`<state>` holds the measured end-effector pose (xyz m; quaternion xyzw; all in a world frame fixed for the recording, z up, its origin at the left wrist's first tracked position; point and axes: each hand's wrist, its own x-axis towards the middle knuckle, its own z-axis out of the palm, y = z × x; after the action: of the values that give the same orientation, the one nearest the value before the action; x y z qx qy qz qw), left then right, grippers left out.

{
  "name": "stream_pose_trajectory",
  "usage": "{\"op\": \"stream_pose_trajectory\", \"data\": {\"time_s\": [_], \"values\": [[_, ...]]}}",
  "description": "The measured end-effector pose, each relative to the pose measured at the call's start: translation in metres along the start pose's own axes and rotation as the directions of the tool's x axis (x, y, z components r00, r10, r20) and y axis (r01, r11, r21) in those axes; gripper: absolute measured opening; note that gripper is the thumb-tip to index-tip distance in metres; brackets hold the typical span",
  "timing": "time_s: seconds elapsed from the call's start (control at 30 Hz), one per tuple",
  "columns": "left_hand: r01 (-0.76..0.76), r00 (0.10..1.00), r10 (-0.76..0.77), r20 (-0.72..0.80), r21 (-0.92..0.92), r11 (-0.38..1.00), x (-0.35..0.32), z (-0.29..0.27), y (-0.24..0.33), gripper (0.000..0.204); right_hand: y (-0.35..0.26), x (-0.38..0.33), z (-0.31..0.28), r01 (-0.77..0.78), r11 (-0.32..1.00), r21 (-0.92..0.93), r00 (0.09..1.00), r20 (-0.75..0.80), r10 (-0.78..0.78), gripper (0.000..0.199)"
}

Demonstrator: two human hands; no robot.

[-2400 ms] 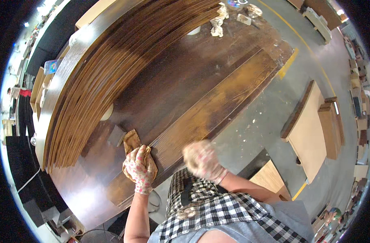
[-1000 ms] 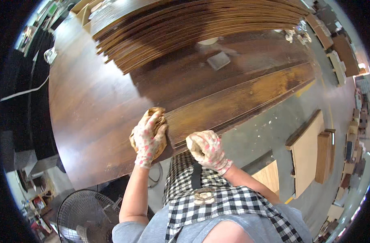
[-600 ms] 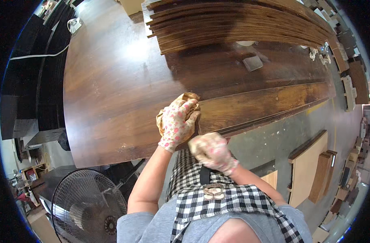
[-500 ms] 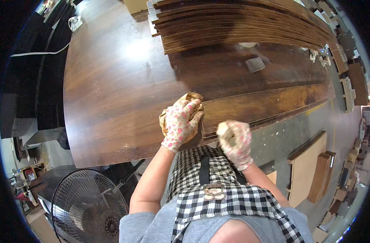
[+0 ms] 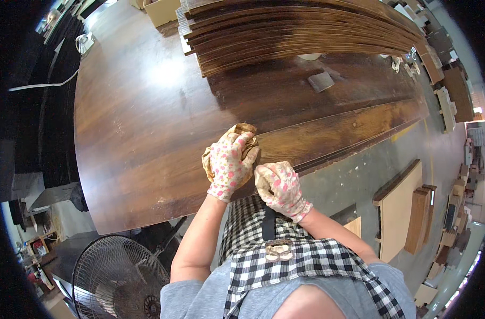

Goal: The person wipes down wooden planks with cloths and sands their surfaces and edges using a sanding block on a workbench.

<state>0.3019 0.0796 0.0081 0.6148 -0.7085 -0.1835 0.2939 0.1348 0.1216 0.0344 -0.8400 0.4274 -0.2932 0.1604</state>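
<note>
- Right hand (image 5: 278, 185) has come back in since half a sec ago, when it hung out past the table edge; now it sits on the near edge just beside the left, fingers curled loosely, gripping nothing I can see.
- Left hand (image 5: 231, 164) hasn't shifted: fingers spread flat, pressing the rag (image 5: 237, 134) onto the board (image 5: 333, 130) (rag bunched, mostly under the palm).
- Judging by that, wiping carries on at this end of the board.
- Table (image 5: 136, 122): dark, glossy, w/ a stack of planks (image 5: 295, 32) at the far side and a small block (image 5: 320, 81).
- Room: workshop, fan (image 5: 120, 276) at lower left, concrete floor (image 5: 354, 181), panels (image 5: 399, 207) leaning right.
</note>
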Motion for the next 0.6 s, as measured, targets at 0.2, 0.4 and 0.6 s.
{"op": "stream_pose_trajectory", "data": {"time_s": [0.2,0.4,0.6], "values": [[-0.045,0.997,0.048,-0.067,0.049,0.998,-0.002,-0.002,-0.003,0.032,0.049,-0.039,-0.040,-0.125,0.963,-0.238,0.985,-0.146,0.092,0.034],[-0.016,0.998,0.018,-0.056,0.031,0.999,0.003,0.007,0.000,0.029,0.008,0.008,-0.001,0.058,0.998,-0.017,0.998,-0.037,-0.059,0.021],[0.000,0.996,0.005,-0.085,0.065,0.998,-0.003,0.005,0.000,0.030,0.067,-0.032,-0.053,-0.238,0.927,-0.291,0.961,-0.209,0.182,0.013]]}}
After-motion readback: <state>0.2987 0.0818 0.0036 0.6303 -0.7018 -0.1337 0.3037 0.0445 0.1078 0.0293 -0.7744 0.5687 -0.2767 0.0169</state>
